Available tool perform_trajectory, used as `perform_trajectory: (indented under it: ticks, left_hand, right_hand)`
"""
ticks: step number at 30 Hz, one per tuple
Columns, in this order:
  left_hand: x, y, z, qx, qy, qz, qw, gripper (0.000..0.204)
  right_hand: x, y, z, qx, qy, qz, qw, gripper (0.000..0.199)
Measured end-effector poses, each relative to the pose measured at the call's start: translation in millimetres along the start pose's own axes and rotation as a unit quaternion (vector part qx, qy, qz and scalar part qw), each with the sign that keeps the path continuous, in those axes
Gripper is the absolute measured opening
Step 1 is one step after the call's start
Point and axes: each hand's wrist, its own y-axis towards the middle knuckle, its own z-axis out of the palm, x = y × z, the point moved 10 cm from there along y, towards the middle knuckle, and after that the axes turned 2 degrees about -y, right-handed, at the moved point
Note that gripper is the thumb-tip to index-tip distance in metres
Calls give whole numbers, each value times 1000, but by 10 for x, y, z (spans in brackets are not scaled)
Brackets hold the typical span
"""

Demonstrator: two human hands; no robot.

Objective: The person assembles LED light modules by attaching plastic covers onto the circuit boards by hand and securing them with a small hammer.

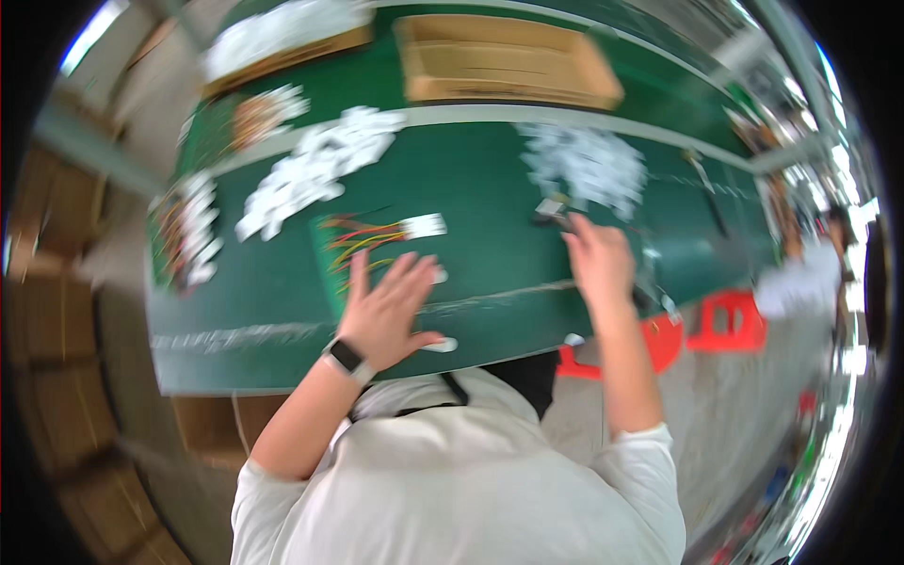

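Observation:
The picture is blurred by motion. My left hand [386,306], with a dark wristwatch on the wrist, lies flat with spread fingers on the green table [490,188], just below a bundle of coloured wires with a white connector [377,235]. Small white pieces [439,345] lie beside its thumb. My right hand [596,259] reaches toward a small dark and white part [551,209] at its fingertips; whether it grips the part is not clear. Behind that part lies a heap of white connectors [589,165].
More heaps of white parts [315,169] and wire bundles [188,231] lie at the left. Cardboard boxes [504,61] stand at the back. Red plastic stools [725,320] are on the floor at the right, and another person [800,278] is at the far right.

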Motion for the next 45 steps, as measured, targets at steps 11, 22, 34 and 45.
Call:
perform_trajectory:
  ticks: [11, 22, 34, 45]
  left_hand:
    - [301, -754, -432, -169, -48, -59, 983, 38]
    - [405, -1138, -777, -258, -31, -134, 956, 35]
    - [842, -51, -542, -239, -26, -134, 961, 26]
    - [934, 304, -403, -207, -5, -150, 967, 9]
  right_hand:
    - [1568, 1086, 478, 26, 251, -223, 942, 27]
    - [2654, 1857, 1414, 105, 186, -344, 914, 26]
    - [1819, 1084, 691, 100, 330, -207, 916, 19]
    - [1338, 250, 532, 12, 293, -186, 938, 30]
